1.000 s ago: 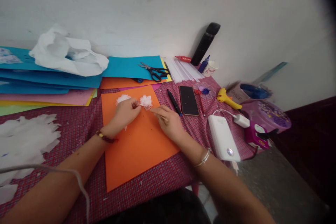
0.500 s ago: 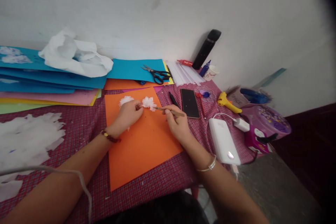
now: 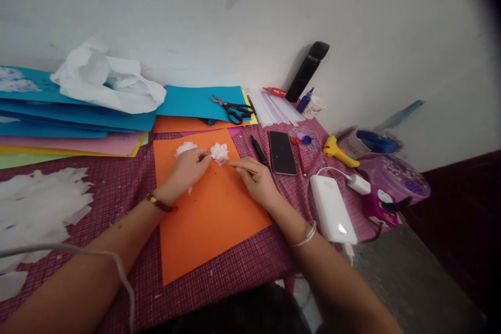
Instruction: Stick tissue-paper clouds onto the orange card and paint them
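Note:
An orange sheet (image 3: 203, 229) lies on the checked cloth, with a white tissue tuft (image 3: 219, 153) near its upper edge and a second tuft (image 3: 186, 148) to the left, partly covered by my left hand (image 3: 192, 167). The fingers of my left hand are pinched together beside the right tuft; what they hold, if anything, is too small to tell. My right hand (image 3: 256, 179) is closed round a thin brown stick, mostly hidden by the fingers, whose tip (image 3: 231, 163) is just right of that tuft.
Black scissors (image 3: 235, 110) lie on blue paper behind. To the right are a pen (image 3: 260, 150), a phone (image 3: 282, 153), a white power bank (image 3: 333, 209) and a yellow glue gun (image 3: 340, 152). Torn white paper (image 3: 43, 203) spreads at left; a cable (image 3: 90, 251) crosses my left forearm.
My right hand has shifted slightly left and its fingers have turned, so less of the stick shows. The tuft between my hands looks more compact. The view has shifted slightly.

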Available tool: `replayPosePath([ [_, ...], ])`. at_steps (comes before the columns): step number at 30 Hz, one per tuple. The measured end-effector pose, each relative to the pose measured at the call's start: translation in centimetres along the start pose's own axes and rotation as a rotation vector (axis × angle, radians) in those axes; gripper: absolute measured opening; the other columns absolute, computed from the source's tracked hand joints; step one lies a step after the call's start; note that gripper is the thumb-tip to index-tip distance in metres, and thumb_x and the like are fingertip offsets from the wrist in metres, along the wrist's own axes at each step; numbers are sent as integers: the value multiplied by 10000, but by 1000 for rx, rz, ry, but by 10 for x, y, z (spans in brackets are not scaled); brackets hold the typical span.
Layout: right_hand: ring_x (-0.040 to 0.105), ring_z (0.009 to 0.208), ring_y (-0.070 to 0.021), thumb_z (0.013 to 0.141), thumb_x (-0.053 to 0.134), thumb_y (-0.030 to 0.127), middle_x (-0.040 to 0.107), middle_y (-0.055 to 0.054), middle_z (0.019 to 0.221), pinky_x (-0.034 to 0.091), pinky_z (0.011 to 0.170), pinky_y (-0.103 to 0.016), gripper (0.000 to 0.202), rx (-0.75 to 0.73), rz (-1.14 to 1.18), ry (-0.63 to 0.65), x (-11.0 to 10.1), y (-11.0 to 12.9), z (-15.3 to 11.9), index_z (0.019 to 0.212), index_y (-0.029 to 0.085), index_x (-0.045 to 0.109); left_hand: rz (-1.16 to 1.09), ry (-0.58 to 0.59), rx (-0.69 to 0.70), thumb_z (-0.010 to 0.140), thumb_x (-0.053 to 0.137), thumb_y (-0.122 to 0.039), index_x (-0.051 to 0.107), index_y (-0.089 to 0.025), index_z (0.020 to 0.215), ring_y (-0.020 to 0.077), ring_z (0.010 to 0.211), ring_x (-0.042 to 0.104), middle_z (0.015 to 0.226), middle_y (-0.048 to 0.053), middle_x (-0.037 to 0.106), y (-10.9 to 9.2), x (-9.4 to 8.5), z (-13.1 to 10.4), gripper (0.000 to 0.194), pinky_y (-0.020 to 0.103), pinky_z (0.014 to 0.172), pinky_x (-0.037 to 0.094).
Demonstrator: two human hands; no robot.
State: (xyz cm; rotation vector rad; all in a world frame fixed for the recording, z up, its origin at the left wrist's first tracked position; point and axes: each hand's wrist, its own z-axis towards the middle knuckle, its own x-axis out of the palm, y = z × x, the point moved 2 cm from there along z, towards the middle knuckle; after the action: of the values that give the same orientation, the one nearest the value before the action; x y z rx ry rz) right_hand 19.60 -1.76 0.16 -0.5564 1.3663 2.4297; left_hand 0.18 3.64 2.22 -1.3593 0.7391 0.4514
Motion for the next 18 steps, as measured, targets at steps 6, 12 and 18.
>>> replayPosePath([
  [6, 665, 979, -163, 957, 431, 101, 697, -60, 1151, 508, 823, -279, 369, -23, -246, 175, 0, 7, -1, 1174, 243, 694, 130, 34, 36, 822, 459, -209, 473, -206, 642, 175, 604, 517, 592, -3, 517, 8, 4, 6, 181, 292, 576, 316],
  [12, 631, 971, -208, 929, 511, 115, 691, -80, 1203, 472, 839, -338, 338, -128, -589, 343, 6, 15, -3, 1201, 234, 673, 230, -61, 214, 887, 451, -185, 597, -184, 1021, 213, 861, 625, 963, 74, 679, 3, 9, -8, 198, 309, 738, 443],
  [18, 605, 945, -196, 974, 502, 207, 713, -69, 1135, 443, 844, -333, 271, -133, -600, 325, 10, 14, -5, 1179, 233, 677, 296, -53, 301, 942, 461, -245, 611, -174, 1054, 223, 913, 630, 1031, 85, 687, -6, 18, -7, 200, 312, 749, 444],
])
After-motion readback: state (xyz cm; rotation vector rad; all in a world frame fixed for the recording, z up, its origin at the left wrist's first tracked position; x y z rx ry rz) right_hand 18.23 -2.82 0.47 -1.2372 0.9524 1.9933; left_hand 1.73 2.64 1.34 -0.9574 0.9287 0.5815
